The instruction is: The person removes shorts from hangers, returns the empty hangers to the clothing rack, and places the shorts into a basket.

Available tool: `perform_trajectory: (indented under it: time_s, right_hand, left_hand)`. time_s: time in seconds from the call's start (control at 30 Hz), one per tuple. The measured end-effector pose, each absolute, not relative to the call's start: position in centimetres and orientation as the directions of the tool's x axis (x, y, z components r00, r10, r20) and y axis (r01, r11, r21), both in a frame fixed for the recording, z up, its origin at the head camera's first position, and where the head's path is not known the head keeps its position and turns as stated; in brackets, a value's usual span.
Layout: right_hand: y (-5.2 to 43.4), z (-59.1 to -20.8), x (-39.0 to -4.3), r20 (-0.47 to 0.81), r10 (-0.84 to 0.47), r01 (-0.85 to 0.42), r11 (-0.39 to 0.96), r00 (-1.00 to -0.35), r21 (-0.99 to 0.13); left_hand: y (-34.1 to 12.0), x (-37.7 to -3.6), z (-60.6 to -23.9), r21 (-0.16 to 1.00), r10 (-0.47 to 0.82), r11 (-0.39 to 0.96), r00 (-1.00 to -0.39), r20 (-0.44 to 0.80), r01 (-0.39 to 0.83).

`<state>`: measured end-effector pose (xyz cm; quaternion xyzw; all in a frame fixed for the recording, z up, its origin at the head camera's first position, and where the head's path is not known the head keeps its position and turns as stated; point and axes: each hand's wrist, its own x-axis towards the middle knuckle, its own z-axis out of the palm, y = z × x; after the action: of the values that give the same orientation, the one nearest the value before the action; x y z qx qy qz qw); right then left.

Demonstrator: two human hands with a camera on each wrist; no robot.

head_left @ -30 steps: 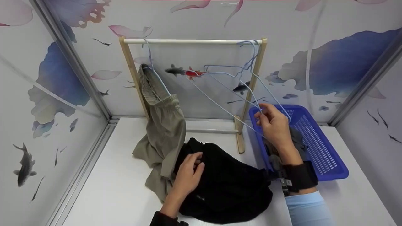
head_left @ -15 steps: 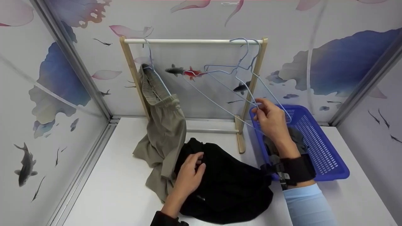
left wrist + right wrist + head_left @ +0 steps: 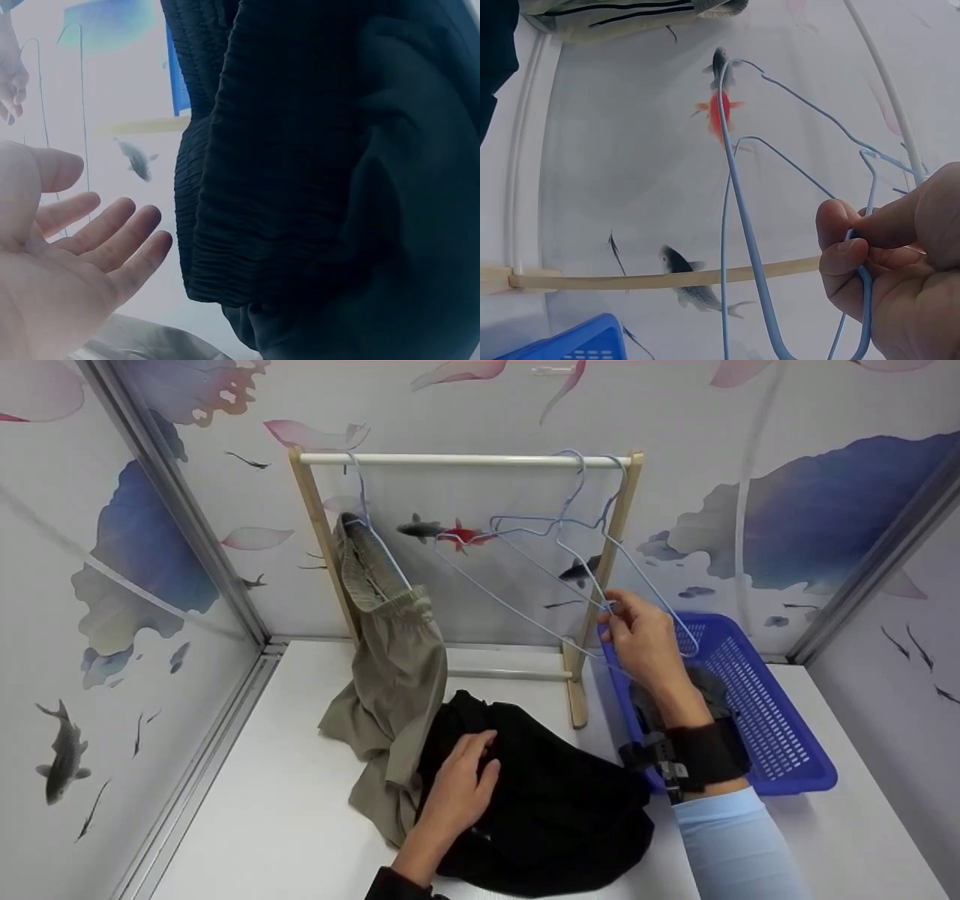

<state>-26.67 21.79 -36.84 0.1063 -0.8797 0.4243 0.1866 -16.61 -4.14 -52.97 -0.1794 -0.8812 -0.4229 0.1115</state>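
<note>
At rack (image 3: 465, 459), right hand (image 3: 643, 643) pinched light-blue wire hanger (image 3: 559, 577). Left hand (image 3: 459, 793), fingers relaxed, rested flat on black garment (image 3: 555, 810) on desk (image 3: 262, 810); hands well apart.

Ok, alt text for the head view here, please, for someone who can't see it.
A right hand pinches a blue wire hanger hooked on a wooden rack, while the left hand rests on black clothing on a white table. Khaki shorts hang at the rack's left; a blue basket sits right.
</note>
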Motion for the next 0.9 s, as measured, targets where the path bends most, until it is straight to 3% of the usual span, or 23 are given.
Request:
perform_trajectory:
  time_s: [0.9]
  right_hand:
    - [23.8, -38.5, -25.6, 0.388, -0.115, -0.361, 0.665, -0.915, -0.654]
  left_hand:
    - [-3.8, -16.5, -52.8, 0.629, 0.257, 0.628, -0.885, 0.389, 0.458]
